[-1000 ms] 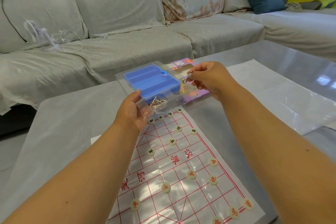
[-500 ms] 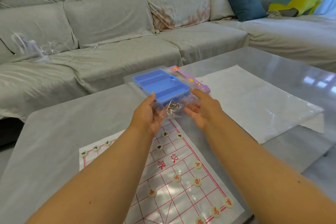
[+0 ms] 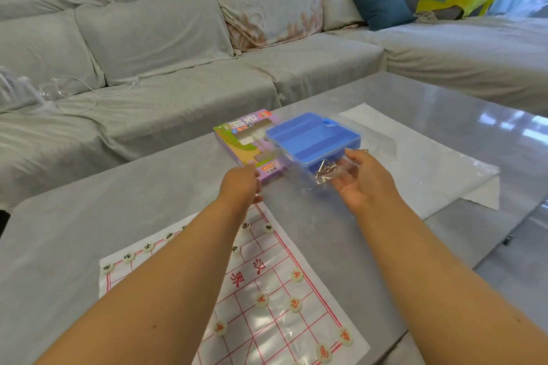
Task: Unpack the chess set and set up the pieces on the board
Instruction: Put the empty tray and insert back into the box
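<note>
White paper chess board with red grid [image 3: 267, 290], round cream pieces [image 3: 262, 299] on it, lies on grey table [image 3: 89, 231]. Left hand [image 3: 241, 184] touches purple cardboard box [image 3: 246, 145]; grip state unclear. Right hand [image 3: 360, 181]: grip open, palm up under clear packet holding blue plastic tray [image 3: 314, 138].

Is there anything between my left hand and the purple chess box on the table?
Nothing visible stands between them. The left hand is right at the near corner of the purple chess box; whether it touches is unclear. The blue tray in its clear case lies to the right by the open right hand, out of the way.
</note>
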### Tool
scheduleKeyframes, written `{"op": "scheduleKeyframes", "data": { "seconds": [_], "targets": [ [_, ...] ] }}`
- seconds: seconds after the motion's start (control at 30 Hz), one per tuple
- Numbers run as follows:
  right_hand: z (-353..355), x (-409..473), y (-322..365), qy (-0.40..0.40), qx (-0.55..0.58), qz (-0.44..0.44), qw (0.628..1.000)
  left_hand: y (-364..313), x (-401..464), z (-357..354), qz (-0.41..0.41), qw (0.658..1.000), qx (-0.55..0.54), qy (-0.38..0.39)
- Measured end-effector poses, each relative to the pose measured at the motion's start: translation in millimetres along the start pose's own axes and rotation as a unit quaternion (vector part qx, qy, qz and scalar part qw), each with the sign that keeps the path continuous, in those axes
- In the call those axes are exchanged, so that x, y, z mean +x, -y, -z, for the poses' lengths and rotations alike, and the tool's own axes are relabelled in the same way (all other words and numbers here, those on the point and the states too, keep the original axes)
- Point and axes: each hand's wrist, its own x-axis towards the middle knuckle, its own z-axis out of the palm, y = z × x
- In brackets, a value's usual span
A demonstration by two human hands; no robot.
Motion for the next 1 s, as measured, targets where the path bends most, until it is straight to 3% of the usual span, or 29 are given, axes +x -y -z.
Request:
{"op": "scheduleKeyframes", "data": {
  "seconds": [0.17, 0.3, 0.5, 0.7, 0.83, 1.0],
  "targets": [
    [16.8, 7.1, 20.1, -0.036, -0.014, 0.003, 0.999, 14.2, 21.9, 10.7, -0.095, 0.959, 0.265, -0.030],
    [24.2, 7.2, 30.6, -0.051, -0.011, 0.012, 0.999, 20.5, 28.0, 5.5, -0.186, 0.874, 0.447, -0.040],
    [26.1, 11.4, 35.0, -0.060, 0.014, 0.013, 0.998, 16.6, 46.6, -3.9, -0.271, 0.765, 0.582, -0.044],
    [23.8, 15.5, 34.2, -0.046, 0.028, 0.014, 0.998, 17.5, 61.2, -3.8, -0.291, 0.720, 0.627, -0.052],
    [24.7, 17.5, 32.0, -0.032, 0.018, 0.012, 0.999, 20.9, 64.8, -3.8, -0.309, 0.722, 0.616, -0.061],
    [22.6, 13.4, 28.2, -0.019, 0.006, 0.016, 1.000, 5.5, 61.5, 2.3, -0.246, 0.842, 0.473, -0.082]
  ]
}}
